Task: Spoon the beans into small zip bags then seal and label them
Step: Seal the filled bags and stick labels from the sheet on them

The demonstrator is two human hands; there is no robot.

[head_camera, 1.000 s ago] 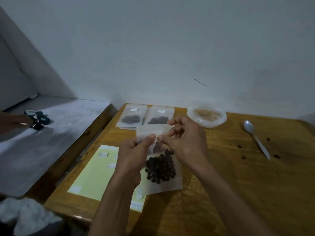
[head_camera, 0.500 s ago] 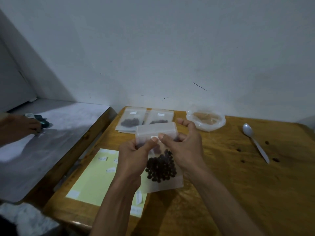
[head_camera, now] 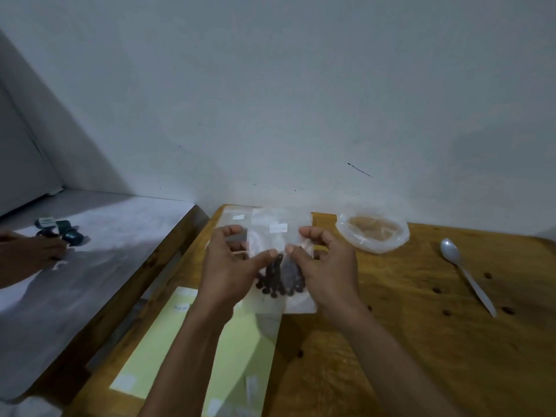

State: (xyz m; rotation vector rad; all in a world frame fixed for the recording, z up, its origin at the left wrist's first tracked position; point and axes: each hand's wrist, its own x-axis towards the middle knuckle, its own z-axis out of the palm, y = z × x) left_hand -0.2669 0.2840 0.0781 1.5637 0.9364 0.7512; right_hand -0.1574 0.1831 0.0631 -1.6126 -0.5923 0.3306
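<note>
I see my left hand [head_camera: 231, 263] and right hand [head_camera: 325, 266] each pinching the bean-filled zip bag [head_camera: 279, 266] just above the wooden table [head_camera: 421, 341], thumbs nearly meeting at its middle, the unsealed-looking top edge running crosswise beyond my fingertips.

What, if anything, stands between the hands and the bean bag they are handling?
Nothing visible does. The left hand and right hand both already pinch the zip bag of beans directly, holding it above the table.
</note>
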